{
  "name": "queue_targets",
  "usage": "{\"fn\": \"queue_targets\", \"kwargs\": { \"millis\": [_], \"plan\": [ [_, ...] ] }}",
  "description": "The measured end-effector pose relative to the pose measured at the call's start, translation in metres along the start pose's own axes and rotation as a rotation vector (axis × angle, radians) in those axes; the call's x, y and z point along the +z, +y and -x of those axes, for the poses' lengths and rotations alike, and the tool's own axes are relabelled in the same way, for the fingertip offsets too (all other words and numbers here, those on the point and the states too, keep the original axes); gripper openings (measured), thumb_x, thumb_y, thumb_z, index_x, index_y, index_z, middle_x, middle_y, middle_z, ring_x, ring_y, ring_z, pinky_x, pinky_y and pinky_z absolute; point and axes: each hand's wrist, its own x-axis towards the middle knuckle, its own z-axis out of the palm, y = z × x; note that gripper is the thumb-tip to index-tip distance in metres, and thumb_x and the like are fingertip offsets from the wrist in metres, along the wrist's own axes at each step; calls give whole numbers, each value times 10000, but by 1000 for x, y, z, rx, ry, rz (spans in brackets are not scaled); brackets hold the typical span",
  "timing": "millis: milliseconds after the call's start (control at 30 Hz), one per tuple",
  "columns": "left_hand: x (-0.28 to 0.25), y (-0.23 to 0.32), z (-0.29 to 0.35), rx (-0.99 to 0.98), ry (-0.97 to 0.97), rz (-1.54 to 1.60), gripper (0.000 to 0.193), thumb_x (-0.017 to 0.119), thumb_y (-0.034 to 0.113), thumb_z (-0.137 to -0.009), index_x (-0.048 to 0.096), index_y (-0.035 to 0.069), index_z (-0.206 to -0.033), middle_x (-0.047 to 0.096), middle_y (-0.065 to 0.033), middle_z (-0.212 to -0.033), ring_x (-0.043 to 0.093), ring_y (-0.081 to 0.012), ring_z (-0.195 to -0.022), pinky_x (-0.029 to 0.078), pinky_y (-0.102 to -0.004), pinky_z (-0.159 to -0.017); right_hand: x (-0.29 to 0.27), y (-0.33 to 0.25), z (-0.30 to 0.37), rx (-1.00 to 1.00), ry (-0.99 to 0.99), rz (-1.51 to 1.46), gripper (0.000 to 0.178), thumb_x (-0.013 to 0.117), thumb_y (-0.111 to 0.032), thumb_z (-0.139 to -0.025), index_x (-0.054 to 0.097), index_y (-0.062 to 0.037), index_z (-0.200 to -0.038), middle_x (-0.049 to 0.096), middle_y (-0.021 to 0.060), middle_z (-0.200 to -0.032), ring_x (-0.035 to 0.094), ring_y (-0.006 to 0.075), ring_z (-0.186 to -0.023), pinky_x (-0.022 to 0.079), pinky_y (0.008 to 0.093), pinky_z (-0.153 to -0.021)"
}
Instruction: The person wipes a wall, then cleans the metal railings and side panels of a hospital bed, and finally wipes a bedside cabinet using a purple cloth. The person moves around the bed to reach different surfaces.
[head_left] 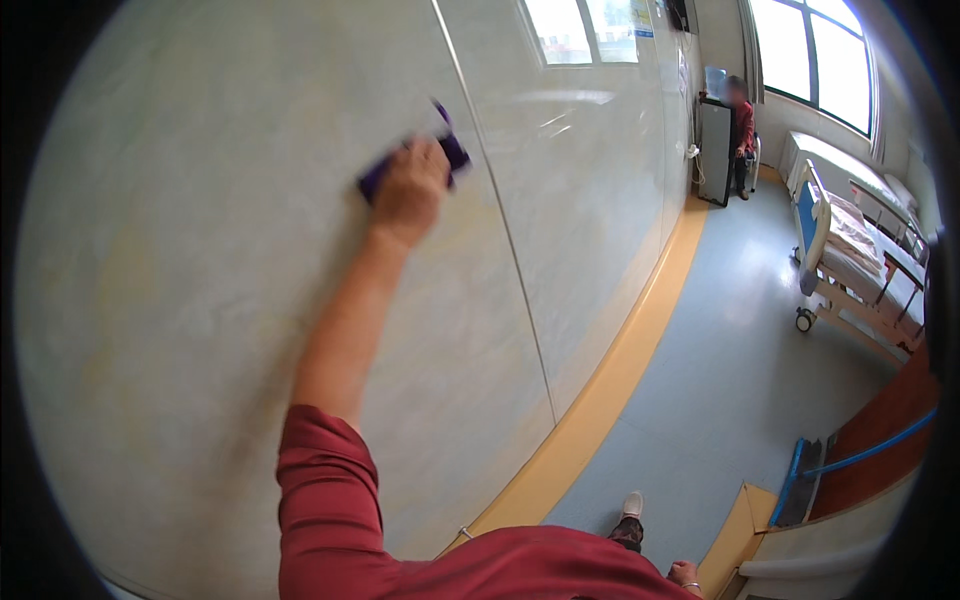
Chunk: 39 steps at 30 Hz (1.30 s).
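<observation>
My left hand (408,195) is stretched up against the pale marbled wall (230,150), closed over a dark purple cloth (377,178). The cloth is pressed flat under the palm and fingers, and a loose corner sticks up past the fingertips, slightly blurred. A thin vertical seam strip runs down the wall just right of the cloth. Low at the bottom edge, my right hand (683,573) hangs beside my body with a bracelet at the wrist. Its fingers look curled in, and whatever they may hold is hidden.
A yellow baseboard (600,400) borders the blue-grey floor (700,370). On the right stands a wheeled hospital bed (850,250). A blue-handled broom or mop (795,485) leans by a brown door. Beside a small fridge (714,150) at the far end, a person (743,130) sits.
</observation>
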Motion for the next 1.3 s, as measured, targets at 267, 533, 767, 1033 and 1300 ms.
{"fn": "queue_targets", "kwargs": {
  "millis": [267, 533, 767, 1033, 1300],
  "plan": [
    [91, 167, 116, 426, -376, 214, 285, 464, 152, -782, 611, -18, -958, 578, -117, -1016, 501, -261, -1035, 372, -370, -927, -31, -63, -13, 96, 138, 781, 244, 465, -184, -792, 595, -86, -974, 563, 130, -764, 561, 276, -699, 444, 418, -602],
    [108, 78, -55, 120, -115, -211, 187, 523, 111, -759, 587, 27, -914, 579, -86, -880, 539, -237, -873, 450, -364, -778, -87, -166, -80, 89, 275, 504, 304, 459, -244, -801, 594, -115, -1041, 589, 160, -869, 575, 300, -809, 453, 434, -699],
    [34, -103, -212, -211, 20, -652, 225, 550, 183, -798, 618, 141, -1008, 576, -45, -1057, 498, -261, -1032, 426, -382, -842, -130, -158, -166, 45, 221, 738, 359, 454, -297, -809, 593, -140, -1100, 610, 186, -961, 588, 321, -904, 460, 449, -784],
    [94, -77, -228, -177, 28, -614, 302, 515, 189, -818, 582, 91, -1096, 550, -86, -1113, 489, -282, -1075, 400, -419, -877, -128, -131, -209, 46, 35, 969, 331, 471, -252, -793, 599, -106, -1061, 597, 167, -875, 591, 290, -815, 462, 428, -698],
    [235, 74, -214, -80, -96, -217, 312, 546, 160, -815, 566, 80, -1115, 509, -88, -1183, 437, -271, -1151, 364, -416, -946, -119, -196, -217, 147, 144, 8, 210, 492, -118, -774, 616, -29, -918, 543, 66, -571, 573, 200, -510, 448, 361, -415]
  ]
}}
